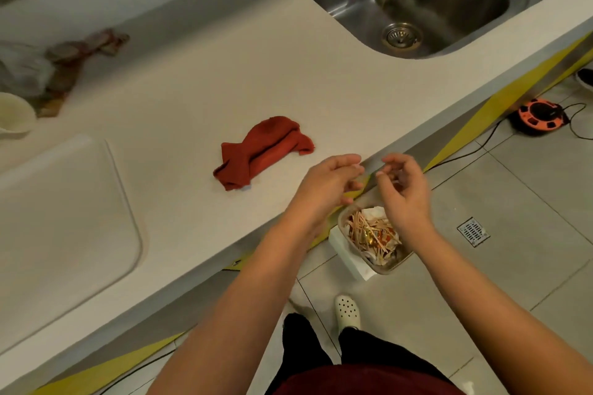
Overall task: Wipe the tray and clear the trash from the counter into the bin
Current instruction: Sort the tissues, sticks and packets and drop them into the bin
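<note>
Matt, smooth pale counter (199, 80) here, with a red cloth (261, 152) lying crumpled on it, soft and nubbly like terry, while far right the sink (414, 0) gleams in brushed, glossy metal. Near left sits a smooth white plastic tray (64, 218) with a dull sheen, and far left a thin crinkled plastic bag (22, 69). Down on the glossy tiled floor (513, 202), the metal-rimmed bin (375, 239) holds thin wooden sticks, crumpled paper and shiny wrappers.

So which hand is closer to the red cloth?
The left hand is closer: it hovers at the counter edge, just right of the red cloth. The right hand is farther right, past the edge, above the bin.
</note>
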A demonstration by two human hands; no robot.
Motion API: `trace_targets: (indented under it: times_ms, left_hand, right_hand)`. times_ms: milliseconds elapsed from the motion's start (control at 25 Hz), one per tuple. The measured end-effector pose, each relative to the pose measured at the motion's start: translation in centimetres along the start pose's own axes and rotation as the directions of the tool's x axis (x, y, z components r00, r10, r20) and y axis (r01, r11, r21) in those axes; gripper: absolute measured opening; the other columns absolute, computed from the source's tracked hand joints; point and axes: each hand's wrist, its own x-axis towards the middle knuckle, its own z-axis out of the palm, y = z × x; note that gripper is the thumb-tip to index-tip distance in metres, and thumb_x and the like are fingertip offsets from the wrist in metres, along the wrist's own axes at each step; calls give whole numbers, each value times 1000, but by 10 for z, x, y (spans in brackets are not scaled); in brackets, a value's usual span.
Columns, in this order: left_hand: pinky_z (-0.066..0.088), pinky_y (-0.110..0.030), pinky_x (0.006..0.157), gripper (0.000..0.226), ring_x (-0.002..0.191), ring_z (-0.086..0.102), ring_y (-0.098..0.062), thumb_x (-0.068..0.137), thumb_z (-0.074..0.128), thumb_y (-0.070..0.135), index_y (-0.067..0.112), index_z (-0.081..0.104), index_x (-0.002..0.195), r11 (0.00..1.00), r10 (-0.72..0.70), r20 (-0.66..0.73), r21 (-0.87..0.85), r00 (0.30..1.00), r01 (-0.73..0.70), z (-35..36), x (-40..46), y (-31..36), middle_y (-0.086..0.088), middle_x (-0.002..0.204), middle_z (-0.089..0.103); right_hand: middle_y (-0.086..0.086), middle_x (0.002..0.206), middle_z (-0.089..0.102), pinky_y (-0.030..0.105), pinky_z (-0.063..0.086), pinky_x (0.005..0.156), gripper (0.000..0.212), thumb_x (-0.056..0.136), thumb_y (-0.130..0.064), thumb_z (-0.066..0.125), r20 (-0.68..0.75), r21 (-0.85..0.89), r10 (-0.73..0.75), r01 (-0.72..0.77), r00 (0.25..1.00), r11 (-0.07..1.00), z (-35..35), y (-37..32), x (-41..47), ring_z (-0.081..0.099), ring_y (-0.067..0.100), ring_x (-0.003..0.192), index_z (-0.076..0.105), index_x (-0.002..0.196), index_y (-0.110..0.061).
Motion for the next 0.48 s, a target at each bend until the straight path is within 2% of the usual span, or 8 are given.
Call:
trace_targets:
  times_ms: [120, 240, 480]
  left_hand:
    - [44, -26, 64, 13, 73, 57, -11, 92, 53, 10, 22, 59, 95, 996, 80, -76, -38, 994, -83, -35, -18, 31, 3, 86, 62]
    - [45, -28, 64, 14, 72, 57, -12, 90, 55, 12, 23, 62, 95, 993, 104, -192, -33, 976, -112, -78, -33, 54, 0, 81, 64]
    - [43, -23, 64, 15, 76, 59, -10, 91, 54, 12, 26, 62, 91, 968, 204, -375, -60, 904, -243, -171, -62, 81, 8, 87, 61]
  right_hand:
    - [-10, 75, 52, 14, 40, 57, 27, 82, -8, 54, 35, 50, -133, 131, 991, 990, 29, -45, 15, 47, -2, 63, 53, 92, -33]
    - [-10, 77, 52, 13, 39, 55, 25, 85, -2, 54, 109, 61, -181, 175, 977, 983, 73, -81, 29, 49, -1, 60, 54, 94, -26]
    - [-11, 80, 54, 8, 39, 55, 19, 86, -5, 54, 250, 82, -232, 219, 940, 972, 174, -124, 27, 51, -2, 59, 54, 96, -22]
